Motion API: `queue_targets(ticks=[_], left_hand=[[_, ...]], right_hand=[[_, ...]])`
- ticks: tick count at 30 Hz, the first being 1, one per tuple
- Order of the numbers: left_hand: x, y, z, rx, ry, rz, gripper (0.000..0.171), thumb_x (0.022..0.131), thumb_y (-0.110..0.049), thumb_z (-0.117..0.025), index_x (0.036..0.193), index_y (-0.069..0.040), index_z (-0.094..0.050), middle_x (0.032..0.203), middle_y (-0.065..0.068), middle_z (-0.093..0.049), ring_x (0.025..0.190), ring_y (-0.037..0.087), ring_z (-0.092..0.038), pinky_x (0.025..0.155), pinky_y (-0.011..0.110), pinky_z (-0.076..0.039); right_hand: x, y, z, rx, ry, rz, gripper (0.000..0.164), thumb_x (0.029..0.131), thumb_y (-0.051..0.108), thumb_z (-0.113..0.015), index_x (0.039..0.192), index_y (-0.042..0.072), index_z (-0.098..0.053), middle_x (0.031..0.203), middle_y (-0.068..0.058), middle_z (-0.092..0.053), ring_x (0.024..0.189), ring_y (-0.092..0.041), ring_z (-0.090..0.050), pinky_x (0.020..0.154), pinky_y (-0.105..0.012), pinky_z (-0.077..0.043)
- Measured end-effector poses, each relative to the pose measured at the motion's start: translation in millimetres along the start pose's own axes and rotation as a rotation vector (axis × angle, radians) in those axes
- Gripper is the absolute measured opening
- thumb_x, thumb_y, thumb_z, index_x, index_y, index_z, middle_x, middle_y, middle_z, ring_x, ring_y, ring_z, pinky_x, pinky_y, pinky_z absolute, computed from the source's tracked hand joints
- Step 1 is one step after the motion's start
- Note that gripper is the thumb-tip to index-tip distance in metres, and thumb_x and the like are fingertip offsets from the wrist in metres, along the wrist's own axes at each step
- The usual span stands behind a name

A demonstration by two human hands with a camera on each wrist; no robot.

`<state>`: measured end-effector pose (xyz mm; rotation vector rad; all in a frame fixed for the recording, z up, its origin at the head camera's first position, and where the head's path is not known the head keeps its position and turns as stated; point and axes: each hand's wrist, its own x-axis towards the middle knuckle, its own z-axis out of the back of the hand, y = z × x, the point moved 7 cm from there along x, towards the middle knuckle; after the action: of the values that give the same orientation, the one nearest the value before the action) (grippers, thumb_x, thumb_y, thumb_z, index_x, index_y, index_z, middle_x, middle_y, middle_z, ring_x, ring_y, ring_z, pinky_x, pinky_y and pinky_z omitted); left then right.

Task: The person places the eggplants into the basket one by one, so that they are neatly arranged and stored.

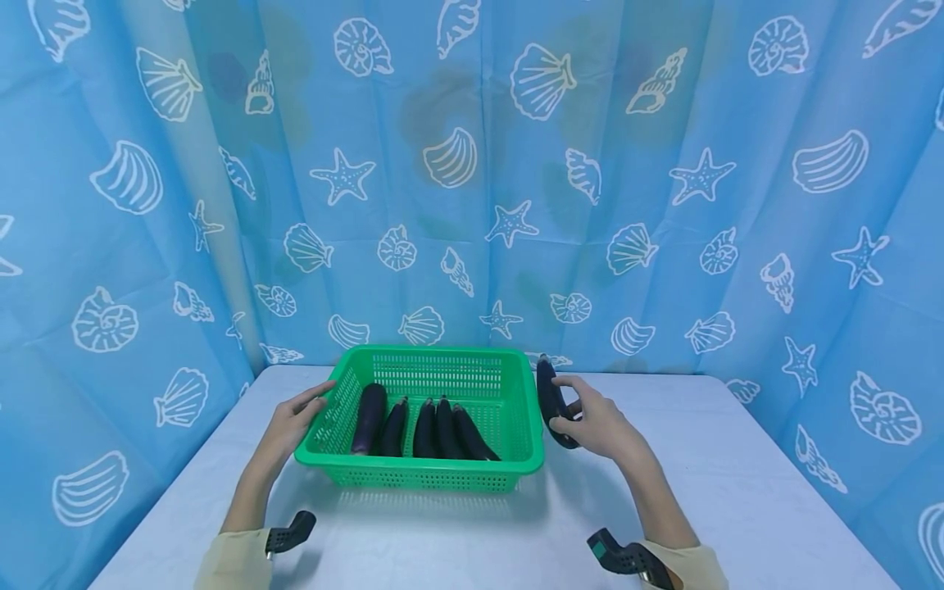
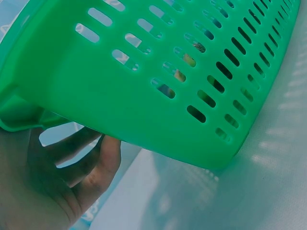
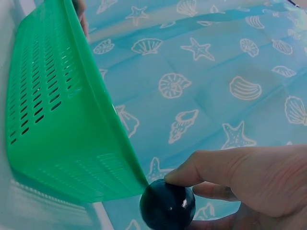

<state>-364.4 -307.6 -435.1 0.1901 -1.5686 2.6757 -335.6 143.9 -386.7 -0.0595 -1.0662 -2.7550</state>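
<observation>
A green plastic basket [image 1: 420, 462] stands on the table with several dark purple eggplants [image 1: 445, 430] lying in it, side by side toward its left and middle. At the basket's left end, my left hand [image 1: 289, 419] touches the rim and outer wall with extended, spread fingers; the left wrist view hides some fingertips behind the wall. Just outside the right end, my right hand [image 1: 599, 419] pinches another eggplant [image 1: 549, 395] between thumb and fingers. This eggplant stands steeply tilted, its stem end up. In the right wrist view its rounded end [image 3: 168, 206] appears close beside the basket rim.
A white cloth covers the table [image 1: 435, 541]. Behind and on both sides hangs a blue curtain [image 1: 472, 213] with white shells and starfish, near the table's back edge. Black wrist camera mounts [image 1: 291, 534] sit on both forearms.
</observation>
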Motion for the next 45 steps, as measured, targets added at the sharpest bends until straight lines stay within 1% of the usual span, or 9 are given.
queue_targets(ticks=[4,8,13,23,32,38,45], left_hand=[[0.2,-0.7,-0.5,-0.001,0.002,-0.008,0.048,0.106,-0.035,-0.039,0.151,-0.018,-0.041,0.159,0.016,-0.032,0.148,0.04,-0.026,0.12,0.059,-0.023],[0.5,-0.6,-0.8,0.003,-0.001,-0.009,0.047,0.106,-0.035,-0.039,0.151,-0.018,-0.041,0.159,0.016,-0.032,0.148,0.04,-0.026,0.119,0.059,-0.023],[1.0,0.2,-1.2,0.006,-0.002,-0.001,0.047,0.106,-0.034,-0.039,0.151,-0.019,-0.041,0.159,0.016,-0.032,0.148,0.04,-0.026,0.119,0.06,-0.023],[0.9,0.1,-1.9,0.0,-0.001,-0.007,0.048,0.106,-0.035,-0.039,0.151,-0.018,-0.041,0.16,0.016,-0.031,0.148,0.04,-0.027,0.119,0.059,-0.024],[0.1,0.3,-3.1,0.002,0.0,0.003,0.048,0.106,-0.036,-0.039,0.151,-0.018,-0.04,0.16,0.018,-0.031,0.147,0.041,-0.028,0.118,0.06,-0.026],[-1.1,-0.2,-1.6,-0.003,0.0,-0.003,0.049,0.106,-0.037,-0.04,0.151,-0.018,-0.041,0.159,0.018,-0.031,0.147,0.041,-0.028,0.119,0.059,-0.026],[-2.0,0.0,-0.7,-0.008,-0.004,0.009,0.049,0.106,-0.038,-0.04,0.151,-0.018,-0.041,0.16,0.017,-0.03,0.148,0.041,-0.026,0.119,0.059,-0.024]], right_hand=[[-1.1,2.0,1.1,-0.003,-0.003,0.003,0.06,0.091,0.017,-0.066,0.146,0.014,-0.041,0.11,-0.021,-0.066,0.086,-0.023,-0.067,0.075,-0.039,-0.06],[-2.3,4.2,1.4,0.0,-0.002,0.014,0.054,0.092,0.017,-0.066,0.142,0.018,-0.047,0.112,-0.021,-0.065,0.087,-0.023,-0.066,0.076,-0.04,-0.061],[-4.4,7.3,1.5,0.005,0.002,0.02,0.049,0.092,0.017,-0.065,0.139,0.019,-0.052,0.11,-0.02,-0.066,0.084,-0.022,-0.067,0.076,-0.042,-0.061],[-8.0,14.5,2.9,0.007,-0.007,0.024,0.047,0.092,0.016,-0.065,0.137,0.018,-0.054,0.113,-0.021,-0.065,0.086,-0.024,-0.067,0.078,-0.043,-0.061],[-10.0,18.2,1.2,0.011,-0.011,0.033,0.047,0.092,0.015,-0.065,0.137,0.018,-0.054,0.113,-0.02,-0.065,0.087,-0.025,-0.067,0.079,-0.043,-0.061],[-9.7,22.1,1.5,0.012,-0.008,0.048,0.045,0.092,0.015,-0.065,0.136,0.019,-0.055,0.112,-0.019,-0.065,0.087,-0.024,-0.066,0.078,-0.042,-0.061],[-8.5,26.7,2.4,0.012,-0.01,0.064,0.045,0.092,0.015,-0.066,0.136,0.019,-0.055,0.111,-0.018,-0.065,0.085,-0.022,-0.066,0.076,-0.04,-0.061]])
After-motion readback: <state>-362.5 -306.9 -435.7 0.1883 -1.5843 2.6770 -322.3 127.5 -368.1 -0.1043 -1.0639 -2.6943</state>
